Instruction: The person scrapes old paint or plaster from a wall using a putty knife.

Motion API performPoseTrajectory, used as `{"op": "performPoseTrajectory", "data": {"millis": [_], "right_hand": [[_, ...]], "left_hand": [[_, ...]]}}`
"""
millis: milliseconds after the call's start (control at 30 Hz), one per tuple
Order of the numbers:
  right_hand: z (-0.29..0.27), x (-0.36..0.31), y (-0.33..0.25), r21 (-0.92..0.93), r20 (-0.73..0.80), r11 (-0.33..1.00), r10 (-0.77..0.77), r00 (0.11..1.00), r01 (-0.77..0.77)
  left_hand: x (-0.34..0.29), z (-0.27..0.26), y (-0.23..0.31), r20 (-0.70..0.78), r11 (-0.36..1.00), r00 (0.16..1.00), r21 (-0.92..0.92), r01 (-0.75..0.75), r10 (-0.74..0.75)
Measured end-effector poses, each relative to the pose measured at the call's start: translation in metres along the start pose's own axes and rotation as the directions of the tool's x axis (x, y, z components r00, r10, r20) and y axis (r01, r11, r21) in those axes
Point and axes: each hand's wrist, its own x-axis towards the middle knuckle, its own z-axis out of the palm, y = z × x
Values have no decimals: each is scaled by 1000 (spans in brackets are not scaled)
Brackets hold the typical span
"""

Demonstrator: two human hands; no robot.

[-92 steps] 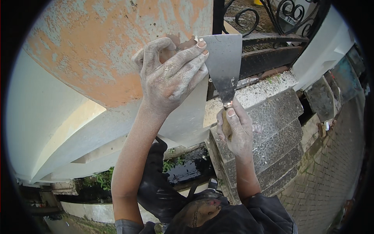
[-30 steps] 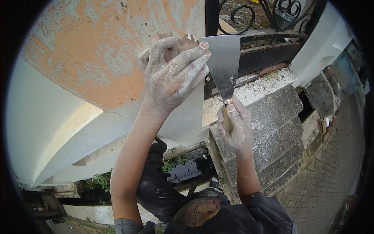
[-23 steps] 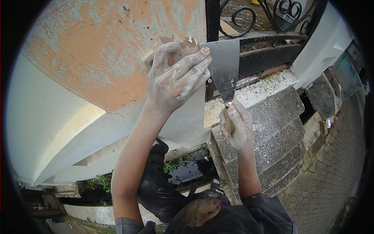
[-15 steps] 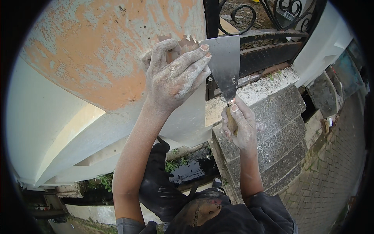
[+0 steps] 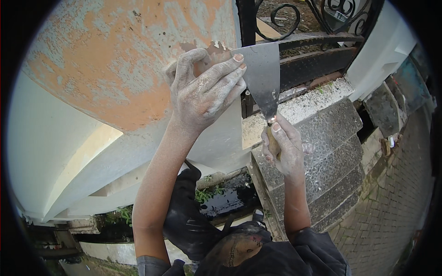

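Since about three seconds ago, the dust-coated left hand (image 5: 202,96), the dust-coated right hand (image 5: 284,142) and the broad, flared grey metal scraper with a yellowish-brown handle (image 5: 264,85) have moved rightward against the curved wall with flaking orange and pale grey paint (image 5: 115,69), so more of the bare brown patch (image 5: 220,55) is showing left of the blade. The scraper is pointing away from the body, its long axis running from the handle up the view and leaning slightly left, the wide edge being farthest off. The right hand is gripping the handle close to the blade's neck. The left hand is bending loosely, two fingertips overlapping the blade's upper left corner; its palm is facing away, so whether it is pinching anything cannot be told. That corner is overlapping the wall's right edge, while most of the blade is showing against the black wrought-iron scrolled gate (image 5: 304,69); the depth between them is staying unclear. Below the gate, a whitish speckled ledge (image 5: 304,101) and grey pebbled stone steps (image 5: 322,133) are descending toward grey brick paving (image 5: 377,216), with a dark water-filled ditch (image 5: 225,202) lying between the forearms.
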Motion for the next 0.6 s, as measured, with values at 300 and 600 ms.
{"op": "performPoseTrajectory", "data": {"millis": [300,600], "right_hand": [[9,-6,-11,-47,-57,998,28,998,-31],[8,-15,-13,-99,-44,995,12,999,-17]], "left_hand": [[5,-1,0,-34,999,999,24,-23,24],[-1,3,-5,-49,999,999,27,-24,25]]}}
